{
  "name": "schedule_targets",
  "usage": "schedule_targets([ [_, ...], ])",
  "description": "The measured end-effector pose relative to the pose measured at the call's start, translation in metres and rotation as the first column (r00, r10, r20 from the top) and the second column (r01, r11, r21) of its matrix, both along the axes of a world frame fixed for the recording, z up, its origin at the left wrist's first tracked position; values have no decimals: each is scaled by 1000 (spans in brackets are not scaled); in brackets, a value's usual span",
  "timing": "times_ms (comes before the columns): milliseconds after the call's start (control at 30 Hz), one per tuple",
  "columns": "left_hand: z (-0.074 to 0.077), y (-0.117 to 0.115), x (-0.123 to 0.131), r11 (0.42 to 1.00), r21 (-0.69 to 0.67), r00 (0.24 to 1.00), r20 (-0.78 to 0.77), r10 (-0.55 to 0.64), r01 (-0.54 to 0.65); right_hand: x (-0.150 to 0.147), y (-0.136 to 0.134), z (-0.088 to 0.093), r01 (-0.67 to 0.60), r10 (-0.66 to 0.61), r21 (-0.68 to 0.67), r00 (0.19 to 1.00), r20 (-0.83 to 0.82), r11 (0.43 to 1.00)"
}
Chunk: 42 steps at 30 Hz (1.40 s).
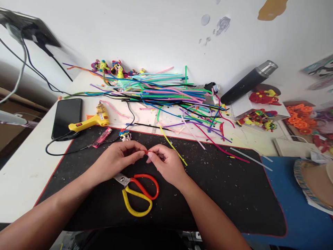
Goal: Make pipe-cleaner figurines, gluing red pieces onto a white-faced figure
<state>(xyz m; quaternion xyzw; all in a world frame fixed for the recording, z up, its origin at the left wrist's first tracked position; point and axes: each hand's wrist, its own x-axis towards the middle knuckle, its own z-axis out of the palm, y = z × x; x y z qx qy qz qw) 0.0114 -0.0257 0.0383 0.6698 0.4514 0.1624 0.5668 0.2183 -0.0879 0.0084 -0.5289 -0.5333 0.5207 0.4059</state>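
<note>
My left hand [120, 157] and my right hand [166, 163] meet over the black mat [223, 194], fingertips pinched together on a tiny red piece [146, 152]. It is too small to name for sure; it looks like a bit of red pipe cleaner. Scissors [139, 192] with one red and one yellow handle lie on the mat just below my hands. A small figure [125, 134] with a coloured top stands just beyond my left hand. A yellow pipe cleaner [171, 145] lies slanted beside my right hand.
A big heap of coloured pipe cleaners [166, 95] covers the back of the table. A yellow glue gun [91, 121], a pink lighter [102, 137] and a black phone [66, 116] lie at the left. A dark flask [248, 82] and trays of finished pieces [257, 118] sit at the right.
</note>
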Motion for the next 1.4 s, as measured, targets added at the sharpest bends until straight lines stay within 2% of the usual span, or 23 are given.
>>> schedule_targets([
  [400,-4,0,-2,1000,-17,1000,-3,9,-10,0,-1,-3,-13,13,2,1000,15,1000],
  [733,-2,0,1,999,34,999,-18,34,-33,-1,-1,-1,-25,25,4,996,83,1000],
  [1167,-5,0,-3,1000,12,1000,20,21,-21,1,-1,-3,-4,5,-17,1000,30,1000],
  [1400,-6,1,-2,997,74,1000,-10,-12,13,0,-1,1,-6,6,4,998,55,1000],
])
